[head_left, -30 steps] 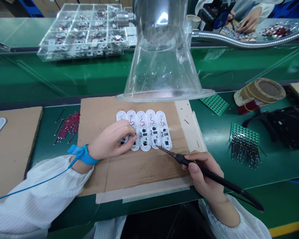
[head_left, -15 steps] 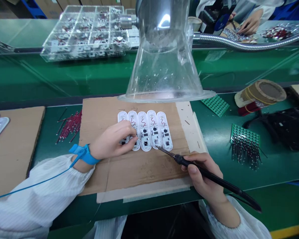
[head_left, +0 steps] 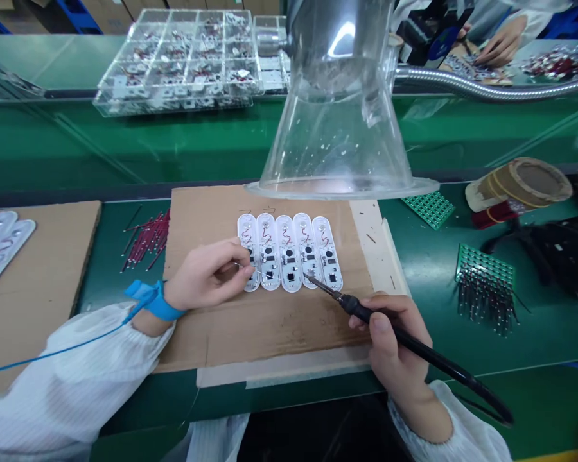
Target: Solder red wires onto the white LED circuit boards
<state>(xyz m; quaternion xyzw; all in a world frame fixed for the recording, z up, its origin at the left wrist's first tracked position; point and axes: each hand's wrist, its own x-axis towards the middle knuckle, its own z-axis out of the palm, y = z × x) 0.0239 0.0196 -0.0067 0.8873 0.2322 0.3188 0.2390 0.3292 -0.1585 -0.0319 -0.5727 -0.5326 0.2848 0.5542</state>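
Fingers [head_left: 383, 328] of the right hand [head_left: 399, 343] are closed around the black soldering iron [head_left: 357, 310], its tip over the lower part of the fourth white board from the left; whether it touches, I cannot tell. On the left hand [head_left: 209, 274], thumb and forefinger press together, pinching a thin wire [head_left: 264, 275] that reaches rightward across the boards; the other fingers are curled in. The five white boards [head_left: 289, 251] lie side by side on a cardboard sheet [head_left: 270, 327] atop the green table [head_left: 428, 269], left hand just beside their lower left end.
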